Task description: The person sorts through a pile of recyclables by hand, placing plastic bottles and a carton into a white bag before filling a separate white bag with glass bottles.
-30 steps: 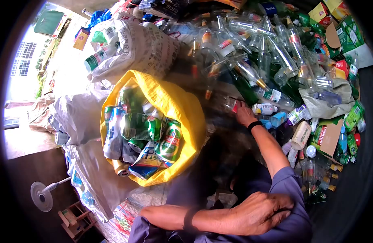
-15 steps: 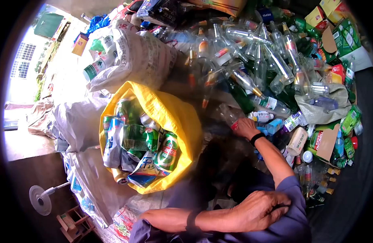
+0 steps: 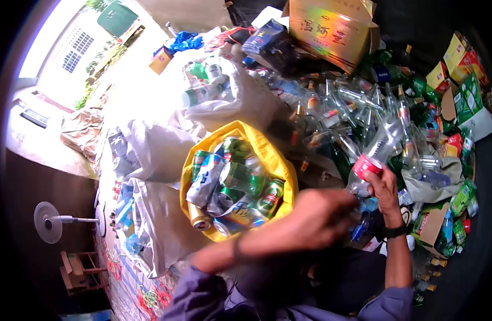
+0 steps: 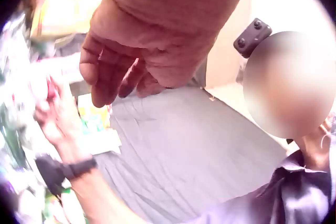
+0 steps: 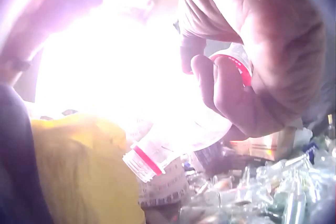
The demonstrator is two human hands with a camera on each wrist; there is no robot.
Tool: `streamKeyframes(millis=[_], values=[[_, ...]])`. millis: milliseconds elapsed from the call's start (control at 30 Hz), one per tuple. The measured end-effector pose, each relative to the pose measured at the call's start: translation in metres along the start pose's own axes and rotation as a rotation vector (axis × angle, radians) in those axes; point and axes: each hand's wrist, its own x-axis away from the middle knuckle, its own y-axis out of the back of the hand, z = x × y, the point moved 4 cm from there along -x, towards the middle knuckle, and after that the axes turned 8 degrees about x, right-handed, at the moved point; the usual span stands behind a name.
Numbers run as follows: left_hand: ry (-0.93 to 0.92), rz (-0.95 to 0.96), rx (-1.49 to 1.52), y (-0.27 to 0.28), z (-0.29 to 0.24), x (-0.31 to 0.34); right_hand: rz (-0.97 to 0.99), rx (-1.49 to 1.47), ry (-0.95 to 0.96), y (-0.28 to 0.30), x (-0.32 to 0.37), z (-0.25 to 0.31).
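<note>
My right hand [image 3: 384, 190] holds up a clear plastic bottle [image 3: 384, 140] with a red label, over the heap at the right. In the right wrist view, curled fingers and thumb grip the bottle's body, and its threaded neck [image 5: 149, 161] with a red ring points down to the left. My left hand [image 3: 323, 214], blurred in the head view, is just left of the bottle. Loosely bent, empty fingers show on the left hand [image 4: 157, 40] in the left wrist view. Left of both hands stands a yellow sack [image 3: 278, 155] full of crushed drink cans [image 3: 240, 179].
Glass and plastic bottles [image 3: 358, 101] lie heaped at the right. White sacks [image 3: 155, 150] stand behind and left of the yellow one. A gold carton [image 3: 331, 32] sits at the back. At the far left are a fan [image 3: 49, 222] and a wooden stool [image 3: 83, 270].
My right hand has lifted the red-labelled bottle up from beside the heap. The left hand has left my right arm and swung forward toward the bottle. The head view has shifted.
</note>
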Motion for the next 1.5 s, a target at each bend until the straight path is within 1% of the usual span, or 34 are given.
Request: streamKeyframes(millis=[33,67,100,133,167,233,300,333,400,433,467,500,533,567,600,633,700,733,767,833,933,1067,1100,1133,1167,1233,1267,1300,1367,1400,1467,1500], values=[[0.019,-0.077,0.007,0.032,0.005,0.005,0.002,-0.004,0.013,0.0,0.007,0.012],[0.035,-0.157,-0.081,0.066,0.018,0.008,-0.021,0.0,0.044,-0.003,0.015,0.026],[0.148,-0.204,-0.224,0.102,0.024,0.007,-0.045,0.004,0.072,-0.005,0.021,0.036],[0.249,-0.254,-0.421,0.138,0.044,0.005,-0.017,-0.015,0.062,-0.008,0.026,0.038],[0.219,-0.273,-0.835,0.177,0.081,0.007,-0.013,-0.017,0.064,-0.014,0.03,0.037],[0.238,-0.366,-0.983,0.248,0.132,0.018,0.006,-0.128,0.074,-0.027,0.035,0.033],[0.337,-0.333,-1.249,0.289,0.173,0.028,0.031,-0.142,0.079,-0.039,0.037,0.021],[0.336,-0.34,-1.254,0.303,0.188,0.034,0.045,-0.172,0.053,-0.046,0.037,0.018],[0.619,-0.159,-1.129,0.32,0.22,0.043,0.09,-0.206,0.025,-0.057,0.036,0.01],[0.638,-0.142,-1.135,0.314,0.215,0.046,0.09,-0.203,0.028,-0.058,0.035,0.009],[0.561,-0.145,-1.185,0.32,0.234,0.052,0.104,-0.205,0.025,-0.06,0.035,0.009],[0.485,-0.146,-1.235,0.318,0.232,0.053,0.118,-0.209,0.02,-0.062,0.034,0.008],[0.487,-0.147,-1.235,0.318,0.233,0.053,0.117,-0.202,0.016,-0.063,0.033,0.006],[0.572,-0.089,-1.252,0.317,0.238,0.054,0.117,-0.201,0.017,-0.063,0.03,0.002],[0.658,-0.031,-1.267,0.313,0.231,0.055,0.088,-0.217,0.006,-0.062,0.028,-0.004],[0.663,-0.033,-1.266,0.312,0.225,0.058,0.062,-0.231,-0.006,-0.062,0.025,-0.006],[0.489,-0.013,-1.324,0.304,0.214,0.061,0.033,-0.242,0.001,-0.061,0.02,-0.006],[0.492,-0.014,-1.323,0.302,0.216,0.066,-0.015,-0.243,0.03,-0.06,0.016,-0.009],[0.42,-0.028,-1.333,0.297,0.219,0.07,-0.062,-0.242,0.062,-0.058,0.011,-0.008],[0.311,-0.048,-1.345,0.286,0.223,0.076,-0.087,-0.24,0.05,-0.063,0.001,0.02],[0.287,-0.015,-1.26,0.273,0.221,0.076,-0.079,-0.315,0.185,-0.08,-0.022,0.066],[0.342,-0.029,-1.257,0.266,0.218,0.081,0.005,-0.395,0.384,-0.127,-0.054,0.149],[0.351,-0.056,-1.219,0.266,0.224,0.084,0.058,-0.458,0.396,-0.142,-0.062,0.166],[0.359,-0.084,-1.182,0.266,0.226,0.087,0.108,-0.516,0.485,-0.161,-0.072,0.185],[0.363,-0.091,-1.183,0.266,0.226,0.088,0.149,-0.643,0.563,-0.182,-0.081,0.201],[0.342,-0.1,-1.169,0.262,0.225,0.09,0.284,-0.559,0.579,-0.226,-0.11,0.218],[0.382,-0.076,-1.173,0.261,0.221,0.089,0.34,-0.523,0.536,-0.255,-0.128,0.213],[0.383,-0.077,-1.172,0.26,0.222,0.09,0.373,-0.476,0.39,-0.27,-0.13,0.213],[0.379,-0.08,-1.166,0.261,0.226,0.09,-0.056,0.066,0.692,-0.324,-0.175,0.166],[0.38,-0.082,-1.165,0.262,0.226,0.09,-0.054,0.068,0.692,-0.319,-0.172,0.167],[0.309,-0.083,-1.166,0.259,0.226,0.093,0.193,0.078,0.64,-0.306,-0.158,0.167],[0.313,-0.085,-1.159,0.258,0.225,0.094,0.198,0.083,0.636,-0.299,-0.159,0.165]])
